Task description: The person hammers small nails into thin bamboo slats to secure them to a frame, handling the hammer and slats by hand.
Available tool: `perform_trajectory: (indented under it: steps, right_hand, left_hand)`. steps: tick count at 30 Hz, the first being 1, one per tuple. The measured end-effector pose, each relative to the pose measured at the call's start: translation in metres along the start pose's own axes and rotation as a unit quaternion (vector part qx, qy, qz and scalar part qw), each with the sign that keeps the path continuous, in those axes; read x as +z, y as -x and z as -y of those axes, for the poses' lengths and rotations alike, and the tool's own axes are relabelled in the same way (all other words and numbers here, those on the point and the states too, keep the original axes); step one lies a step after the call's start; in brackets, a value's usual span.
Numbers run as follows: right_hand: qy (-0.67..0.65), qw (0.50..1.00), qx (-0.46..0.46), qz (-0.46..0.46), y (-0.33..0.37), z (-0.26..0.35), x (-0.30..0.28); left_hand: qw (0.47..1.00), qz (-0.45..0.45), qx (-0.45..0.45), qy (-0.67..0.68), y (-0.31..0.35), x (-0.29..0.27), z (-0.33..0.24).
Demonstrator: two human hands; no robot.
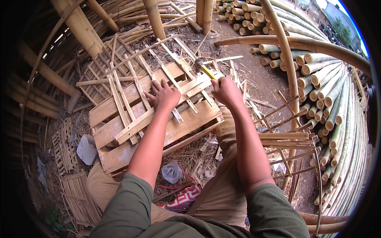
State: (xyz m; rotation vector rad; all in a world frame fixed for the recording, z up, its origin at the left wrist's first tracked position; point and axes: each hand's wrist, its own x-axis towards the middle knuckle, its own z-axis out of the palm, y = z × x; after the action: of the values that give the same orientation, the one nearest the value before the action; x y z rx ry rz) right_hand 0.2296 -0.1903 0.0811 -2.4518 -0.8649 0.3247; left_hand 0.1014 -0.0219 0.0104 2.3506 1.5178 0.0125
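My right hand point(228, 92) is closed around the yellow handle of a hammer point(207, 72), its dark head up and to the left, above the far end of the slats. My left hand point(163, 96) lies with fingers spread on a lattice of thin bamboo strips point(141, 95), beside a thicker split-bamboo bar point(135, 126) that crosses them at a slant. A short flat piece point(198, 88) lies along the bar near my right hand. All of this rests on a low wooden pallet point(194, 119) in front of my knees. Whether a nail is there cannot be made out.
Stacked bamboo poles point(335, 107) fill the right side. A bamboo rack point(291, 137) stands by my right leg. Upright bamboo posts point(154, 20) rise at the back. A grey stone block point(86, 149) sits left of the pallet; a clear plastic bag point(172, 172) lies between my legs.
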Motion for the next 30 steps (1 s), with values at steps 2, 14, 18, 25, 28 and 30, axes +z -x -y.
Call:
perform_trajectory:
  steps: [2,14,18,25,28,30]
  right_hand:
    - [0.003,1.000,0.005,-0.013,0.001,-0.001,0.001]
    - [-0.004,0.999,-0.002,-0.036,0.002,-0.008,0.008]
    - [-0.006,1.000,-0.003,-0.014,0.010,-0.002,0.005]
    - [-0.011,1.000,-0.006,-0.014,0.021,0.003,-0.002]
    - [-0.006,1.000,-0.007,-0.015,0.020,-0.004,-0.002]
    - [0.003,1.000,-0.010,-0.019,0.020,-0.008,-0.001]
  left_hand:
    - [1.000,-0.008,0.006,-0.027,0.001,0.001,-0.004]
    - [0.954,-0.173,0.235,0.069,0.018,0.016,-0.001]
    - [0.931,-0.242,0.253,0.109,0.004,0.023,0.007]
    - [0.987,-0.134,0.017,0.082,-0.015,0.026,0.003]
    - [0.998,-0.042,0.010,0.040,-0.004,0.012,-0.008]
    - [0.999,-0.043,0.008,0.016,-0.003,0.011,-0.009]
